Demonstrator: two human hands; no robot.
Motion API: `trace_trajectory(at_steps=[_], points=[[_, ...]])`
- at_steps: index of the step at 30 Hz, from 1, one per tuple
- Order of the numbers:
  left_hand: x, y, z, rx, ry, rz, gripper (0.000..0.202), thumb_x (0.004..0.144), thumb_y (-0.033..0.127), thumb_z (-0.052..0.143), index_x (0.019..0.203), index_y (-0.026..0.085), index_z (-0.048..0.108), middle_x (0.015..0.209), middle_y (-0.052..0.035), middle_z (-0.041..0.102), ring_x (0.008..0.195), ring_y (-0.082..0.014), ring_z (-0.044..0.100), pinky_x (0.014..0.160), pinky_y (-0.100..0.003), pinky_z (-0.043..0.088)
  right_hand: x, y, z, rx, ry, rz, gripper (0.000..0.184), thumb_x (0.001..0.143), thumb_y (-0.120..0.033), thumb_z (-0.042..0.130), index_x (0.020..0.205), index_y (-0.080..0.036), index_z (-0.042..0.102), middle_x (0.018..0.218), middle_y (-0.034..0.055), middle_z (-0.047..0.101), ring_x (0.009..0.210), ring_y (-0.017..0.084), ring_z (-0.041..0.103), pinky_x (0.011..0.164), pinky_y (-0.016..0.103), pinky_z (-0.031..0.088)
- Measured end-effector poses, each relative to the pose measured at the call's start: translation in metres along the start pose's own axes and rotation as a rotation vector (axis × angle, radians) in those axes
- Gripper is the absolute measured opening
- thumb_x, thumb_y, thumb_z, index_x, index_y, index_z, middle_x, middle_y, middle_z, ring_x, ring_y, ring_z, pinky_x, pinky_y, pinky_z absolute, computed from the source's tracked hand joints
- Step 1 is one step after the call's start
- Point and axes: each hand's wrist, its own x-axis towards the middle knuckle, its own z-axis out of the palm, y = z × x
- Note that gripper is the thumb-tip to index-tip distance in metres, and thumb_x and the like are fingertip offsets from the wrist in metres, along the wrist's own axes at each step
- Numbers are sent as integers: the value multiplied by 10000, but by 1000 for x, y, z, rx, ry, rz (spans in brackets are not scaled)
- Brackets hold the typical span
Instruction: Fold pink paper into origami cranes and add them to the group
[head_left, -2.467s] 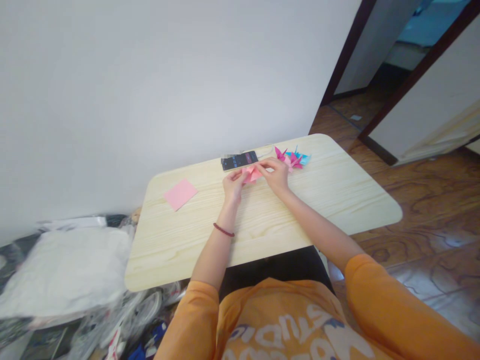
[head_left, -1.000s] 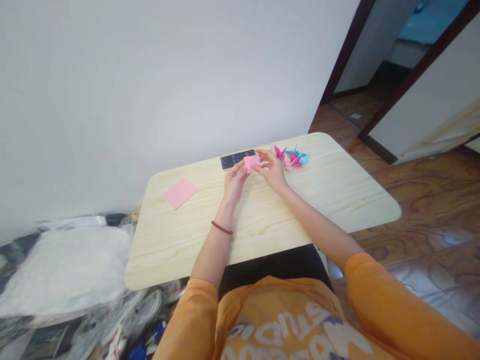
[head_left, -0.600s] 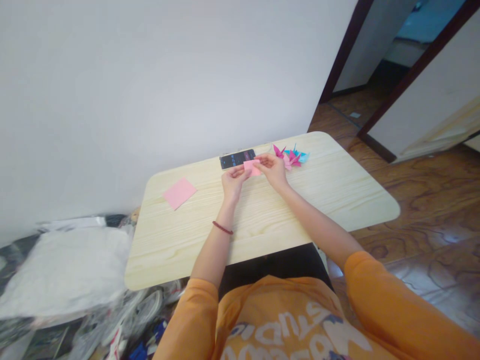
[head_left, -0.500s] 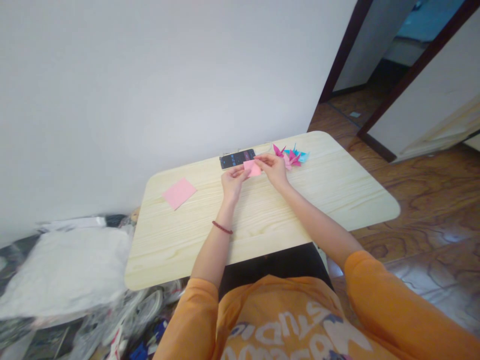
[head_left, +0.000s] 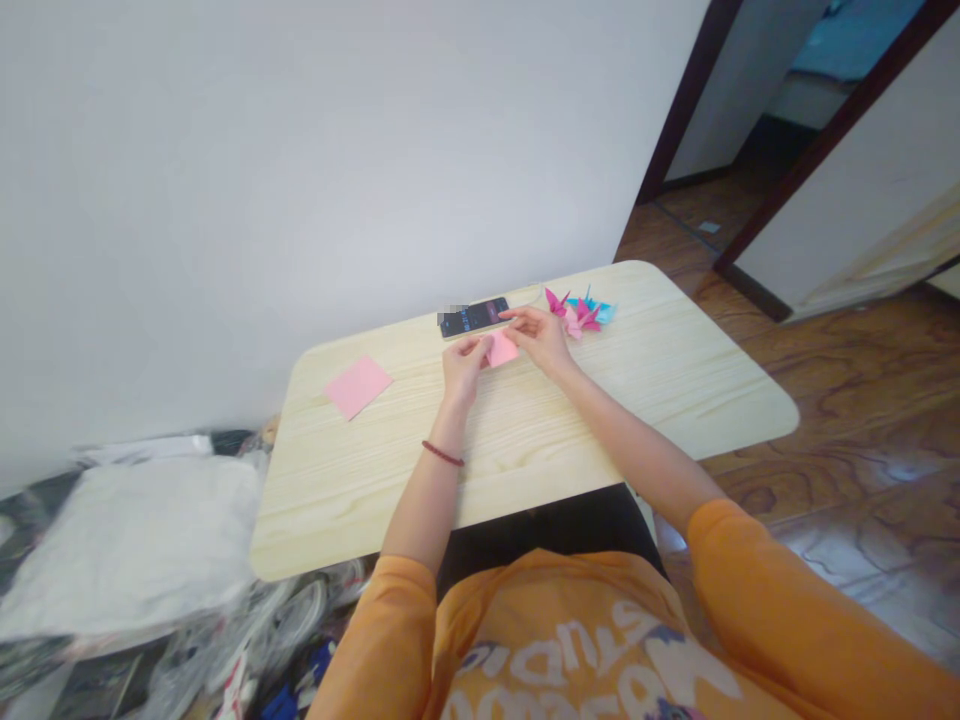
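A folded piece of pink paper [head_left: 501, 349] sits between my hands just above the pale wood-grain table [head_left: 570, 440]. My left hand [head_left: 464, 368] pinches its left edge between fingers and thumb. My right hand [head_left: 541, 339] lies just to the right, with its fingers stretched over the paper's top edge and its thumb near the right edge. Several folded paper cranes [head_left: 579, 313] in pink, magenta and blue stand beyond my right fingertips. A black smartphone [head_left: 474, 318] lies behind my left hand, and a flat pink paper square [head_left: 358, 387] rests further left.
A thin cable [head_left: 525, 299] runs by the phone. A white wall [head_left: 300, 180] rises behind the table. A white plastic bag [head_left: 127, 548] and clutter sit on the floor at lower left. A wooden floor and doorway lie to the right.
The pink paper has gone from a crumpled fold to a flatter rectangle and sits lower, nearer the table. My right fingers have spread out and shifted left across its top edge.
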Motion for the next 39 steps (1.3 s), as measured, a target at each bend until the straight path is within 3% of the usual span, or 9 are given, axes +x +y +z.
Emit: trace_trajectory(at_steps=[4, 10, 17, 23, 29, 34, 39], points=[[-1, 1, 1, -15, 5, -29, 147, 614, 247, 759, 629, 151, 649, 624, -3, 638, 619, -117, 597, 671, -267, 494, -1, 0, 0, 6, 27, -4, 259, 699, -246, 657, 950, -181, 665, 691, 1, 675, 633, 140, 628, 622, 272, 522], [-3, 4, 2, -76, -84, -87, 141, 566, 145, 766, 673, 155, 675, 717, -30, 698, 720, -139, 652, 802, -308, 523, 3, 7, -4, 60, 87, 23, 256, 689, -242, 653, 939, -194, 635, 677, -5, 654, 638, 146, 617, 629, 283, 521], [0, 4, -3, -157, -220, -130, 388, 545, 31, 725, 911, 157, 697, 997, -90, 732, 1023, -212, 661, 961, -354, 483, 8, 18, -9, -9, 135, 25, 266, 728, -349, 632, 947, -201, 604, 678, 2, 633, 653, 162, 621, 630, 309, 527], [-4, 12, -4, -156, -357, -186, 542, 562, -30, 708, 1066, 166, 664, 1114, -103, 701, 1121, -217, 624, 1016, -352, 454, 13, 20, -18, 41, 182, 79, 260, 699, -320, 661, 923, -201, 601, 679, 1, 638, 647, 165, 609, 629, 319, 520], [-2, 10, -3, -112, -192, -167, 331, 707, 129, 692, 1038, 130, 669, 937, -88, 735, 945, -178, 681, 957, -340, 489, 8, 6, -15, 154, 92, 235, 288, 614, -261, 732, 872, -192, 624, 626, -14, 628, 614, 154, 594, 626, 306, 505], [4, 1, -8, -11, -111, -58, 344, 621, 164, 772, 957, 140, 701, 757, -45, 724, 789, -168, 684, 864, -341, 521, 3, 0, -9, 167, -20, 321, 341, 559, -291, 778, 854, -193, 638, 621, -13, 641, 608, 151, 593, 600, 292, 487], [11, -4, -12, -65, -38, -28, 294, 618, 139, 749, 910, 156, 712, 802, -50, 727, 818, -171, 680, 857, -336, 520, 5, 0, -11, 169, -3, 303, 354, 588, -362, 778, 875, -188, 668, 758, 33, 687, 700, 167, 623, 612, 288, 487]])
